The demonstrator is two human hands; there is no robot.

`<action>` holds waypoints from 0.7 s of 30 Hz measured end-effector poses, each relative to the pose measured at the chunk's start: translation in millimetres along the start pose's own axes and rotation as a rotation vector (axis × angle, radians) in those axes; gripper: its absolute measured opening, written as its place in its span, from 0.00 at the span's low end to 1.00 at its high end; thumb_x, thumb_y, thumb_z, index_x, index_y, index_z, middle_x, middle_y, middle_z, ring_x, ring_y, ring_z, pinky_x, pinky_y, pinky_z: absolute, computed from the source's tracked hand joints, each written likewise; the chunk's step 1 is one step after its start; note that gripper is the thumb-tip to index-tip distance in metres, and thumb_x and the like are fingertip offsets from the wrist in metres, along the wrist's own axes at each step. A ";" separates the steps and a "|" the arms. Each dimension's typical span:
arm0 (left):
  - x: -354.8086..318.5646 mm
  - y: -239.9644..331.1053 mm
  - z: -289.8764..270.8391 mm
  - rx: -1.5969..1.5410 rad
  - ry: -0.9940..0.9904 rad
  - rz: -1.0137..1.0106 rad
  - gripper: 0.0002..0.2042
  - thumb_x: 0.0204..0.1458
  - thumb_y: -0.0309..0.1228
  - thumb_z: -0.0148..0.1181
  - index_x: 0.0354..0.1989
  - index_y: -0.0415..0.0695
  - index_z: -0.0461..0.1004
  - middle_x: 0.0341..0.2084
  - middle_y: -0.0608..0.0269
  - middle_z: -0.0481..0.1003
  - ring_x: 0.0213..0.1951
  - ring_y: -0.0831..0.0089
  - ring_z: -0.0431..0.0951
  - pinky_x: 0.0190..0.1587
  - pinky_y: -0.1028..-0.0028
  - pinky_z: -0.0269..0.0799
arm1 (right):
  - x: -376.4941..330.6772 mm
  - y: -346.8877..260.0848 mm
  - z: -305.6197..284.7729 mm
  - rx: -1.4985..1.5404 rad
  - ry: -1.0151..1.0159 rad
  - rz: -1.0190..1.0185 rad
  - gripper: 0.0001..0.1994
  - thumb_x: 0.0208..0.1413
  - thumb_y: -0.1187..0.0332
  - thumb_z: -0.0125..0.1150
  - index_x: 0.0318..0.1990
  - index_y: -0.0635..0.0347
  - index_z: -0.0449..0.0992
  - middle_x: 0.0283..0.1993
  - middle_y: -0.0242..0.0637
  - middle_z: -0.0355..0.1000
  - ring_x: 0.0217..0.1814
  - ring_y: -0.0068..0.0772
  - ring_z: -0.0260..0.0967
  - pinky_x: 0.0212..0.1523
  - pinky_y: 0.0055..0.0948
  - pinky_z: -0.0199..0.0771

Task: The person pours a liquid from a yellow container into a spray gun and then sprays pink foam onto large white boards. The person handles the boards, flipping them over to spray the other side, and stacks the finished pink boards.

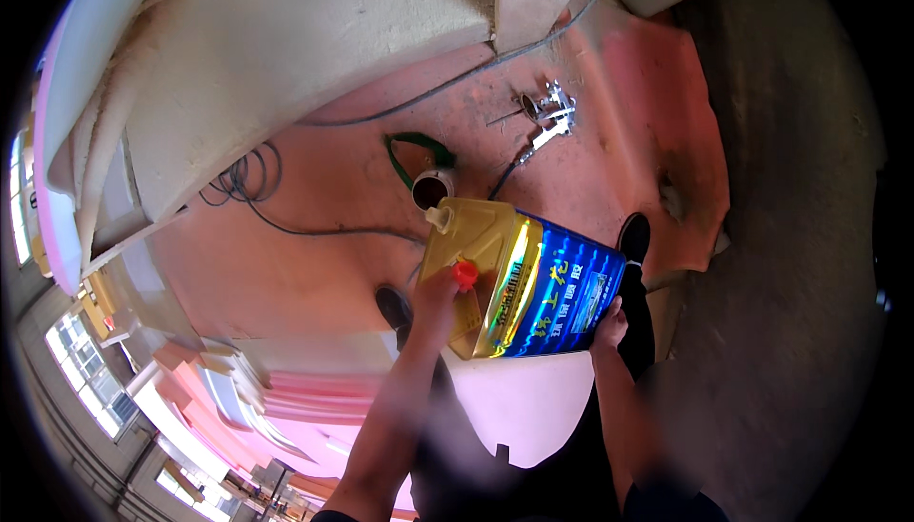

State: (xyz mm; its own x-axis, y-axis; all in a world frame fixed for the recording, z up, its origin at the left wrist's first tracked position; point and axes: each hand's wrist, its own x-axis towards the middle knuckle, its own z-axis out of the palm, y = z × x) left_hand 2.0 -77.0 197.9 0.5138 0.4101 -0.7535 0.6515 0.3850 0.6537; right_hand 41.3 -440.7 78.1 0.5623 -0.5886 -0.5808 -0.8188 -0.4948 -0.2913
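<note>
A gold and blue metal can [562, 284] is held tilted on its side in front of me, its pale spout [439, 218] at the upper left. My left hand [437, 305] is closed at the can's top end, by its handle; part of its grip is hidden. A red cap [465, 274] shows right beside its fingers. Around the lower edge of the can's base, the fingers of my right hand [610, 325] are curled. Just beyond the spout stands a small cup [432, 189] with dark brown contents, a green strap [402, 158] beside it.
A metal spray gun [555, 120] lies on the reddish floor sheet [333, 179], farther off to the right. A grey hose [324, 232] coils at the left, and another line runs across the back. A large pale curved piece [314, 36] fills the far left. My shoes [634, 236] flank the can.
</note>
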 end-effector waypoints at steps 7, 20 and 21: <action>-34.7 26.1 20.2 0.032 -0.078 -0.023 0.16 0.63 0.39 0.51 0.37 0.37 0.78 0.31 0.64 0.78 0.35 0.77 0.76 0.39 0.71 0.71 | 72.0 65.7 51.3 0.224 -0.187 -0.048 0.31 0.67 0.42 0.45 0.48 0.66 0.78 0.42 0.45 0.78 0.43 0.37 0.74 0.48 0.36 0.72; -41.6 17.5 95.2 0.228 -0.226 0.144 0.14 0.63 0.35 0.53 0.34 0.36 0.76 0.27 0.71 0.74 0.31 0.83 0.69 0.37 0.81 0.64 | 146.5 16.6 109.9 -0.261 -0.293 0.118 0.38 0.61 0.31 0.33 0.53 0.52 0.79 0.52 0.50 0.77 0.56 0.50 0.74 0.57 0.43 0.70; -38.8 14.7 105.7 0.376 -0.291 0.228 0.11 0.61 0.33 0.52 0.34 0.38 0.76 0.28 0.64 0.75 0.32 0.74 0.72 0.36 0.75 0.66 | 175.2 35.8 111.1 -0.148 -0.404 0.123 0.38 0.60 0.30 0.37 0.52 0.55 0.78 0.52 0.48 0.77 0.56 0.51 0.74 0.56 0.44 0.71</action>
State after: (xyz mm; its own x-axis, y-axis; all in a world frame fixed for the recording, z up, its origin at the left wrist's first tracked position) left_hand 50.6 -174.6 229.4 0.7648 0.1821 -0.6179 0.6327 -0.0321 0.7737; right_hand 97.6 -490.5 -118.6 0.3471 -0.3663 -0.8633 -0.8348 -0.5402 -0.1064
